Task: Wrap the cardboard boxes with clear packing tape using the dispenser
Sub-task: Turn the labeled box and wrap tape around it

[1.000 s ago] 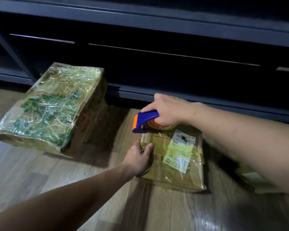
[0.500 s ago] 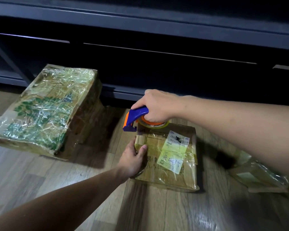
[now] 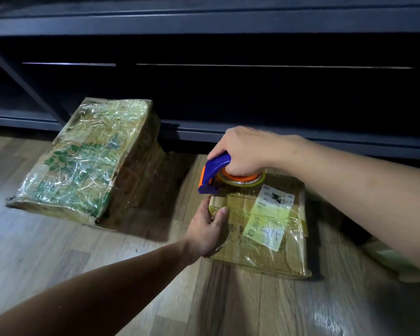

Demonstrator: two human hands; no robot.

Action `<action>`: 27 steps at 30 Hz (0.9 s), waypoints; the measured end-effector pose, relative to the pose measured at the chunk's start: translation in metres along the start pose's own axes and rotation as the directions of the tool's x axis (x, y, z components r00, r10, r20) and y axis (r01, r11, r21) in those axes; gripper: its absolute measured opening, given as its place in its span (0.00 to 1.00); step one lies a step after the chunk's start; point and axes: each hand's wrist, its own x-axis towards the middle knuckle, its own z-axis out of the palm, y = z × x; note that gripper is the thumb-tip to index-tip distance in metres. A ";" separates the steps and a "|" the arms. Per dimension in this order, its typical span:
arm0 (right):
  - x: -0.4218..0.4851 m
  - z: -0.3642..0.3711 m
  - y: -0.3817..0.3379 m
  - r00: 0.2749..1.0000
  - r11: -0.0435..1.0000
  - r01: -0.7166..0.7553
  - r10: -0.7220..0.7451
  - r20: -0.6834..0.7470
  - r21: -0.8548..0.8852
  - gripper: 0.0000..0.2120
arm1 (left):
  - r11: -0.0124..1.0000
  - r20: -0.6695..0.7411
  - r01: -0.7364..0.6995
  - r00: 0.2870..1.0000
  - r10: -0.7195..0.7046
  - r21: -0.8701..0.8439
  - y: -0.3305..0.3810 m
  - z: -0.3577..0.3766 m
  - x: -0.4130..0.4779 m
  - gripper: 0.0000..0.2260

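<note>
The small box (image 3: pixel 264 258) lies flat on the wooden floor (image 3: pixel 58 258). Its two pale labels (image 3: pixel 264 235) carry print and handwriting too blurred to read. At its far-left corner the right hand (image 3: pixel 243 151) curls its fingers (image 3: pixel 238 167) round the blue-and-orange tape dispenser (image 3: pixel 212 174). The left hand (image 3: pixel 205 232) clasps the box's left edge, thumb on top. A larger wrapped box (image 3: pixel 83 161) sits to its left.
</note>
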 end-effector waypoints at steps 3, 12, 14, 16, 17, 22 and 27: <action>-0.007 0.001 0.002 1.000 1.000 0.012 -0.011 -0.020 0.029 0.24 | 0.999 0.004 -0.018 1.000 0.018 -0.027 -0.001 -0.001 -0.001 0.27; -0.013 0.003 0.002 0.999 0.999 0.034 -0.033 -0.037 0.039 0.23 | 0.989 0.027 -0.029 0.999 0.034 -0.148 0.000 -0.002 -0.002 0.18; -0.015 0.003 -0.001 0.999 0.999 0.032 -0.031 -0.037 0.028 0.23 | 0.985 0.024 -0.027 0.999 0.031 -0.173 0.000 -0.001 -0.002 0.15; -0.016 0.003 -0.002 0.999 0.999 0.029 -0.028 -0.032 0.027 0.24 | 0.982 0.019 -0.037 0.999 0.041 -0.185 0.000 -0.001 -0.002 0.14; -0.016 0.003 -0.001 0.999 0.999 0.022 -0.021 -0.029 0.028 0.24 | 0.981 0.020 -0.042 0.999 0.047 -0.189 0.000 0.000 -0.002 0.14; -0.016 0.008 -0.002 1.000 1.000 -0.006 0.006 0.013 0.008 0.25 | 0.977 0.031 -0.033 0.999 0.040 -0.208 -0.001 -0.001 -0.002 0.14; -0.009 0.008 -0.011 0.999 0.998 -0.016 0.019 0.037 -0.066 0.24 | 0.966 0.053 -0.019 0.998 0.034 -0.258 -0.003 0.001 0.000 0.10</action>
